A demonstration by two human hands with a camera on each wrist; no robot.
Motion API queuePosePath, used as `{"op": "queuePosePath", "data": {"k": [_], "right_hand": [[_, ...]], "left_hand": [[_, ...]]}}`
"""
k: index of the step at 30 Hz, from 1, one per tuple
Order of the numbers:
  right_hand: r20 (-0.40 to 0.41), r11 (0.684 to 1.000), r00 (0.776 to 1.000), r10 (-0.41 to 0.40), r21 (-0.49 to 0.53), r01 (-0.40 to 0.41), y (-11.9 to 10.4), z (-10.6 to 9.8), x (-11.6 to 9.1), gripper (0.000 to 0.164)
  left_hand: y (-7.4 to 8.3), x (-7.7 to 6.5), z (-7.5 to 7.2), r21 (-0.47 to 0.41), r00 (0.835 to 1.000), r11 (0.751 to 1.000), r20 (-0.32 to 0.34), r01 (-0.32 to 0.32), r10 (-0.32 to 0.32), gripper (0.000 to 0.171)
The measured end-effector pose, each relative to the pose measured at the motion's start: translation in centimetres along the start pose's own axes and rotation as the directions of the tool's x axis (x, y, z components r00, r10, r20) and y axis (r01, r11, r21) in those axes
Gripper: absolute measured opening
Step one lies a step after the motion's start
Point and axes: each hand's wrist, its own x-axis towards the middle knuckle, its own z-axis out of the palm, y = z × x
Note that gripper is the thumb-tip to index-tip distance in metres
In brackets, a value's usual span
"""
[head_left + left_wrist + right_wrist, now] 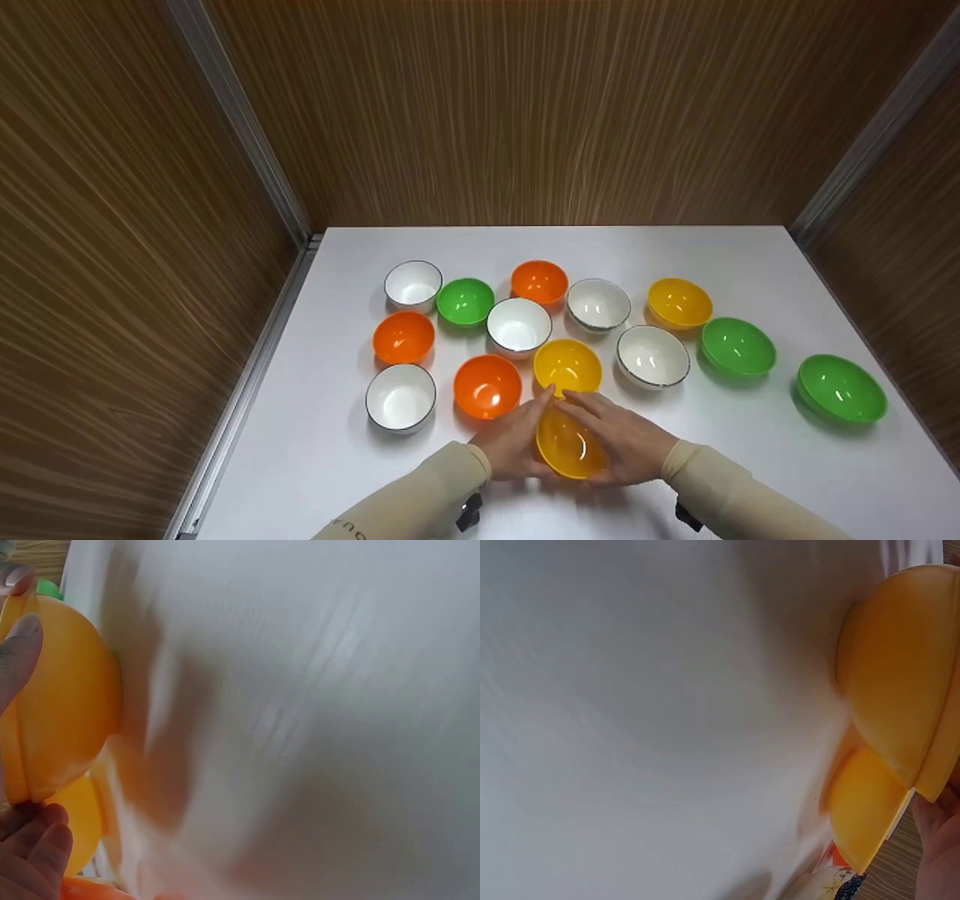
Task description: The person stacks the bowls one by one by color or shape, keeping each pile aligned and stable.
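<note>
Close over the near part of the white table, both hands hold a yellow bowl (571, 448) between them, its opening facing up. My left hand (512, 444) grips its left side, with the thumb (22, 652) on the outer wall near the rim. On the opposite side my right hand (634, 442) grips the rim, mostly out of the right wrist view. A band or second edge runs along the held bowl's rim in both wrist views. Just beyond the fingertips stands another yellow bowl (568, 364), and an orange bowl (487, 386) is left of it.
More bowls stand loosely spread over the white table (300, 465): white ones (401, 397) with dark rims, orange (403, 337), green (465, 301) and yellow (679, 302). A green bowl (841, 388) is near the right edge. Wood-grain panels (525, 112) enclose the back and sides.
</note>
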Motion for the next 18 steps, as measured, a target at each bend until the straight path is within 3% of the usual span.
{"op": "queuePosePath", "data": {"k": [7,12,15,18], "right_hand": [[0.021,0.999,0.999,0.044,0.014,-0.044,0.1,-0.1,-0.1,0.110],[-0.040,0.987,0.986,0.162,0.015,-0.161,0.4,-1.0,0.0,0.094],[-0.125,0.963,0.955,0.270,0.015,-0.270,1.0,-1.8,0.5,0.078],[-0.162,0.913,0.899,0.408,0.058,-0.404,1.9,-2.6,1.2,0.064]], "left_hand": [[0.0,-0.1,0.1,-0.012,1.000,1.000,-0.008,0.003,-0.003,0.124],[0.1,-0.2,0.1,-0.014,1.000,1.000,-0.016,0.000,0.000,0.123],[0.2,-0.3,0.1,-0.031,1.000,0.999,0.001,0.017,-0.017,0.123],[0.2,-0.3,0.1,-0.048,0.999,0.998,0.021,0.036,-0.035,0.123]]}}
